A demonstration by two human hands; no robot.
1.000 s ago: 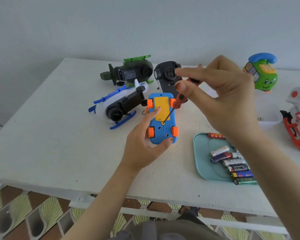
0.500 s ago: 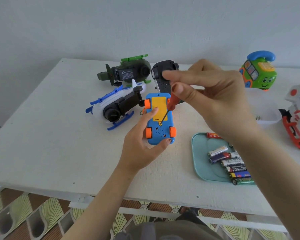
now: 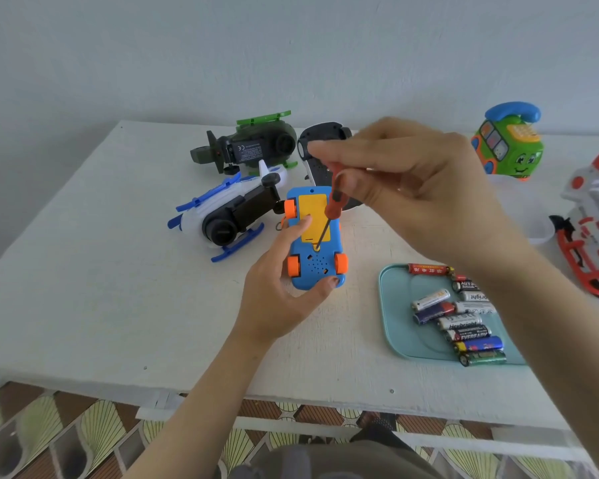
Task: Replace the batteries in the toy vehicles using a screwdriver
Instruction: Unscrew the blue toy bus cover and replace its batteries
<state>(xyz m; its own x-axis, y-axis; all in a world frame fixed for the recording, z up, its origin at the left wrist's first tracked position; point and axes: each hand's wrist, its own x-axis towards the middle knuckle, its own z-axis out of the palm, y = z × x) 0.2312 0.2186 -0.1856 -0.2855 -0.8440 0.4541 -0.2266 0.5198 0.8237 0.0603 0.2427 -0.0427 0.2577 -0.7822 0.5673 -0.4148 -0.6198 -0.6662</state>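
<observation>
A blue toy car (image 3: 317,267) with orange wheels lies belly up on the white table (image 3: 118,288); its yellow battery cover (image 3: 313,216) faces me. My left hand (image 3: 281,292) grips the car from below, a fingertip resting on the cover's left edge. My right hand (image 3: 412,188) pinches the red handle of a small screwdriver (image 3: 331,216), held steeply. Its tip sits in the screw hole just below the cover.
A teal tray (image 3: 395,299) with several loose batteries lies at the right. Behind the car lie a blue-white toy helicopter (image 3: 222,216), a green toy helicopter (image 3: 253,146) and a black toy (image 3: 320,140). A green toy phone-car (image 3: 509,146) and a red-white toy (image 3: 592,223) stand at far right.
The screwdriver has swung more upright, its handle now over the yellow cover, and my right hand's fingers have shifted left. The car and my left hand stay where they were.
</observation>
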